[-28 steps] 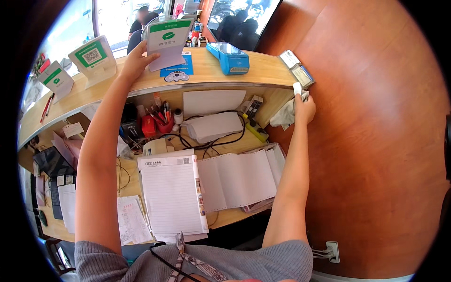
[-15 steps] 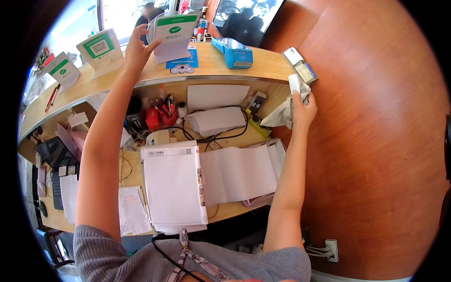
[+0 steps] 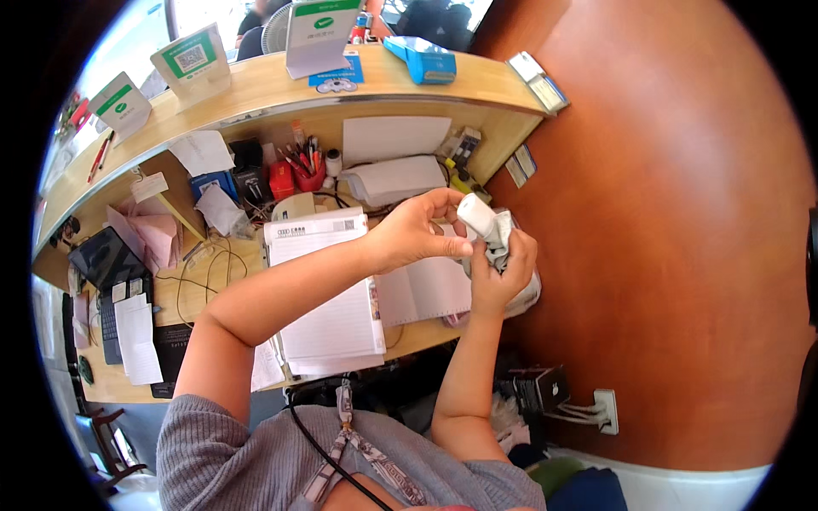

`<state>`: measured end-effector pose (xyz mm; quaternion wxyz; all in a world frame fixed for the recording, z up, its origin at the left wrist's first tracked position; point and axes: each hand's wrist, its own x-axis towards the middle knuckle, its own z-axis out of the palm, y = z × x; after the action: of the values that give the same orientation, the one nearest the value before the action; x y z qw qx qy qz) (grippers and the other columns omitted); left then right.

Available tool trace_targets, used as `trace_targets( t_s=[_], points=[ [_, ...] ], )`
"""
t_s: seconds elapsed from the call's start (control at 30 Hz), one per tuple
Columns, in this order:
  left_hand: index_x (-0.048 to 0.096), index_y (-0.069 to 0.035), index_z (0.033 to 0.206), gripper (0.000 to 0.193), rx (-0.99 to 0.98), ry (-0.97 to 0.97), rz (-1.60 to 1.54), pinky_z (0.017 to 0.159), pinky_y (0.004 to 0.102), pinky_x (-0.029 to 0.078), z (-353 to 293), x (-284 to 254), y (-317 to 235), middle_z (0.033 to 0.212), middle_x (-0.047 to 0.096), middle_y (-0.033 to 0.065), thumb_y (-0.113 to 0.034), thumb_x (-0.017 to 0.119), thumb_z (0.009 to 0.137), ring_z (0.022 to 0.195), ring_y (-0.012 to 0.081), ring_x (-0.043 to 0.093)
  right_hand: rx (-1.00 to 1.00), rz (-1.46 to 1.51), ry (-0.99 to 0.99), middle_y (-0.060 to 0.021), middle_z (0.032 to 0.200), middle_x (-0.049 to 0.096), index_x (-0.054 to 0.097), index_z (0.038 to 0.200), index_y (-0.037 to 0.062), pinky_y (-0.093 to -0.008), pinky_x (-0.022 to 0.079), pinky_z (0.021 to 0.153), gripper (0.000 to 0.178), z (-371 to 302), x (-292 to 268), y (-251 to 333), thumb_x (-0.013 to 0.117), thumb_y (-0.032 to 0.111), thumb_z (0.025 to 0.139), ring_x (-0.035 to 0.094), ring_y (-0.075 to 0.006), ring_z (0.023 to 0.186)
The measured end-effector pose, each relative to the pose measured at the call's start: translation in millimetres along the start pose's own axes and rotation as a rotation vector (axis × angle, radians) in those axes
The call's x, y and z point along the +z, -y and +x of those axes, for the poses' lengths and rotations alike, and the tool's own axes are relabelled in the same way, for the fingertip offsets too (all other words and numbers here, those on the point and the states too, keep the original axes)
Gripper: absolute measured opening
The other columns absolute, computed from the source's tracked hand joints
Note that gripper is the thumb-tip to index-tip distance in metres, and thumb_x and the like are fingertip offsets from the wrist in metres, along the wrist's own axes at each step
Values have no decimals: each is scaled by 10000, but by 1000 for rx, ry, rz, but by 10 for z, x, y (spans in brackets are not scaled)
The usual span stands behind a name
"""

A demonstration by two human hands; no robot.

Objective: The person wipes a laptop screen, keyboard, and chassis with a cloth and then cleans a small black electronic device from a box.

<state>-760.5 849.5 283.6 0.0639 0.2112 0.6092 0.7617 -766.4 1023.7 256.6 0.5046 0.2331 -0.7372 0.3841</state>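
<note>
My right hand is closed around a crumpled greyish cloth and a small white block with a rounded end. The white block sticks up out of the cloth, and I cannot tell exactly what it is. Just left of it is my left hand, its thumb and fingers apart around the block's near side. Whether its fingertips touch the block is hard to see. Both hands are above the desk's right part, over a notebook and fan-fold paper.
On the raised counter stand a green-and-white sign, a code sign, another small sign and a blue payment terminal. Below are a red pen holder, cables and a laptop. A wooden wall closes the right side.
My left hand has left the green-and-white sign on the counter and come down right. My right hand has brought the cloth and white block from the counter's right end toward me.
</note>
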Motion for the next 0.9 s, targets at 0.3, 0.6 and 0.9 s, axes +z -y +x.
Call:
trace_targets(
  t_s=[0.3, 0.6, 0.9],
  points=[
    [566, -69, 1172, 332, -97, 146, -203, 859, 244, 448, -475, 363, 229, 1052, 627, 9, -63, 685, 862, 971, 81, 562, 229, -58, 121, -74, 930, 602, 622, 1034, 34, -343, 480, 748, 404, -511, -826, 509, 779, 34, 662, 591, -242, 837],
    [582, -61, 1096, 301, -105, 85, 90, 694, 202, 432, -1060, 697, 448, 1004, 613, -17, 13, 681, 823, 836, 46, 547, 277, -258, 17, -175, 1157, 598, 613, 1181, 29, -395, 474, 881, 316, -738, -1220, 1244, 588, 83, 871, 592, -326, 975],
    [546, -23, 1095, 265, -91, 113, -198, 847, 235, 475, -1480, 835, 602, 1066, 640, 65, 66, 627, 859, 957, 102, 604, 372, -606, 212, -53, 1184, 651, 686, 1105, 129, -355, 498, 813, 299, -1127, -1490, 1289, 596, 85, 823, 608, -252, 918]
  ],
)
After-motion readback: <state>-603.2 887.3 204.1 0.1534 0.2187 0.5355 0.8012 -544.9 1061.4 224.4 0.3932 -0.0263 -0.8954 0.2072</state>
